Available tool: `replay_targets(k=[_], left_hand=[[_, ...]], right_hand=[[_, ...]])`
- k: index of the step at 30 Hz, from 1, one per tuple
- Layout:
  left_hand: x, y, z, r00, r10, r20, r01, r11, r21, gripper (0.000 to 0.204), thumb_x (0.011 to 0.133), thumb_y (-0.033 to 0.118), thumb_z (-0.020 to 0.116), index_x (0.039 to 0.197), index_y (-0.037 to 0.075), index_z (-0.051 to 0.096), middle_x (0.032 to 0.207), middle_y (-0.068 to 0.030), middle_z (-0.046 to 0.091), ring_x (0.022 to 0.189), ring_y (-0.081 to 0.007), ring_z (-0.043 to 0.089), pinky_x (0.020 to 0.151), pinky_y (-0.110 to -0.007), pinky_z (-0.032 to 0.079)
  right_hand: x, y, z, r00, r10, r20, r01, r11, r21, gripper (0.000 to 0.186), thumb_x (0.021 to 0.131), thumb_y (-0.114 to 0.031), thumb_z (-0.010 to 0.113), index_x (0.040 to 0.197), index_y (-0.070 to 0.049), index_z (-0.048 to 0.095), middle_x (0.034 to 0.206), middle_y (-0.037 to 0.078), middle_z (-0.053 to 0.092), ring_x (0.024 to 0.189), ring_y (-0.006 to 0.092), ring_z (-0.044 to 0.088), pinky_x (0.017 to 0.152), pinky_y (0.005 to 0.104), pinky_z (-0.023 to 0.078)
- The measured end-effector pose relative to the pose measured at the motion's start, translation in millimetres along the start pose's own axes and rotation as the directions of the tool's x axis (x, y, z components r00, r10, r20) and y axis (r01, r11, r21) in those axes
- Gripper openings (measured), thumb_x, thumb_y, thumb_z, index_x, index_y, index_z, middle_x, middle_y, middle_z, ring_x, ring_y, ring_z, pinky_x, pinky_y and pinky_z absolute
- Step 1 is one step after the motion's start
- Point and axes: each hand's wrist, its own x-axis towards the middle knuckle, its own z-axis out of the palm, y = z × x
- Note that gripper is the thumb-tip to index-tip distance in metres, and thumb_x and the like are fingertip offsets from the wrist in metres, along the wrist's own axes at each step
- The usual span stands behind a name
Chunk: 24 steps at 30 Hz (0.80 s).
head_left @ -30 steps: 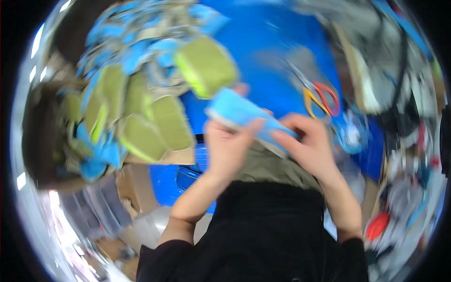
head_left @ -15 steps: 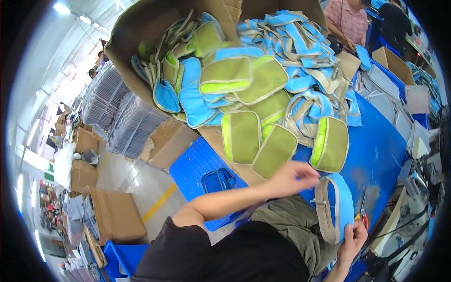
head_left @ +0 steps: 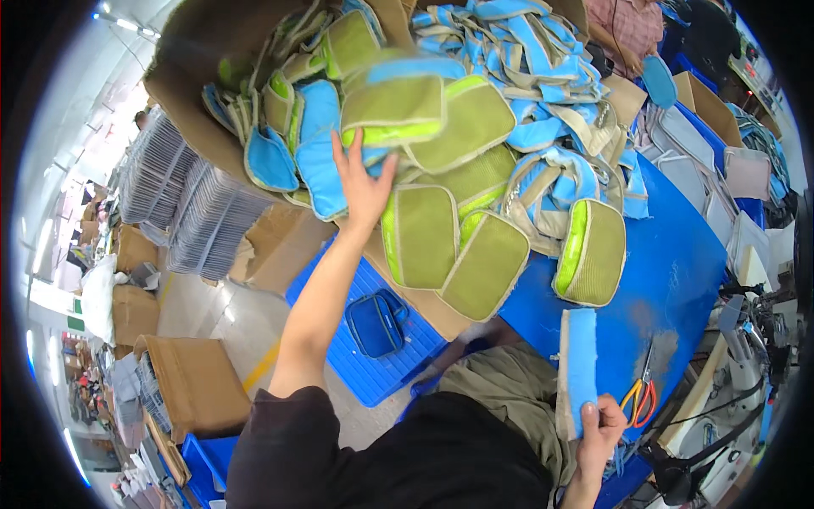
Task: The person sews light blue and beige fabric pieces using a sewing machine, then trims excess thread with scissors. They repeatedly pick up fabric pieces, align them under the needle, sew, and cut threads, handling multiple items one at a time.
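Note:
My left hand [head_left: 363, 181] reaches far up to the pile of olive-green and light-blue fabric pouches [head_left: 421, 127], fingers spread, resting on a blue piece below a green pouch. Down at the lower right, my right hand [head_left: 600, 430] grips the bottom end of a long light-blue fabric strip with beige edging [head_left: 579, 362], which lies along the blue table [head_left: 678, 263]. More green pouches [head_left: 591, 251] lie on the cardboard sheet and the table edge near the strip.
Orange-handled scissors [head_left: 642, 397] lie on the table beside my right hand. A blue plastic crate [head_left: 373, 356] holding a dark-blue pouch sits below the table. Cardboard boxes [head_left: 195, 386] and stacked grey trays [head_left: 182, 204] stand on the floor at left. Another person sits at top right [head_left: 632, 25].
My left hand has stretched up from the table edge onto the pouch pile. My right hand with the blue strip has shifted left and up into fuller view.

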Motion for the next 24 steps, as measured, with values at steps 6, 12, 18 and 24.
replay_targets(k=[6,12,18,24], left_hand=[[22.8,3.2,65.7,0.994,0.023,-0.106,-0.022,1.0,0.003,0.074,0.089,0.03,0.08,0.148,-0.001,0.048,0.163,-0.0371,0.021,0.151,-0.051,0.026,0.122,-0.053,0.028],[1.4,8.3,26.9,0.982,-0.129,-0.137,0.116,0.988,-0.099,0.071,0.091,0.024,0.079,0.148,0.0,0.046,0.161,-0.0314,0.03,0.149,-0.0437,0.034,0.12,-0.05,0.032],[-165.8,67.3,-50.0,0.833,-0.535,0.138,0.553,0.81,-0.195,0.057,0.087,0.016,0.082,0.134,-0.001,0.053,0.133,-0.0149,0.059,0.122,-0.0263,0.057,0.105,-0.039,0.046],[-204.7,132.2,-51.1,0.761,-0.399,0.511,0.497,0.866,-0.065,0.053,0.079,0.014,0.089,0.122,0.003,0.06,0.103,-0.0069,0.066,0.09,-0.0171,0.062,0.08,-0.031,0.052]], right_hand=[[10.6,-12.0,36.8,0.961,-0.032,0.276,0.112,0.954,-0.279,0.007,0.086,-0.002,0.078,0.085,0.002,0.071,0.073,0.008,0.062,0.065,0.0143,0.058,0.059,0.0296,0.042],[19.8,-24.2,76.3,0.855,-0.034,0.518,0.253,0.899,-0.358,0.008,0.087,-0.005,0.078,0.091,-0.002,0.072,0.082,0.012,0.065,0.067,0.0303,0.064,0.061,0.038,0.049],[18.8,-10.2,81.5,0.796,-0.005,0.605,0.261,0.905,-0.336,0.009,0.088,-0.007,0.077,0.094,-0.004,0.071,0.086,0.013,0.065,0.072,0.0352,0.064,0.062,0.0402,0.05],[21.1,-6.4,85.1,0.744,-0.016,0.667,0.278,0.916,-0.289,0.009,0.09,-0.009,0.077,0.094,-0.003,0.072,0.084,0.012,0.066,0.072,0.0283,0.065,0.059,0.0367,0.05]])
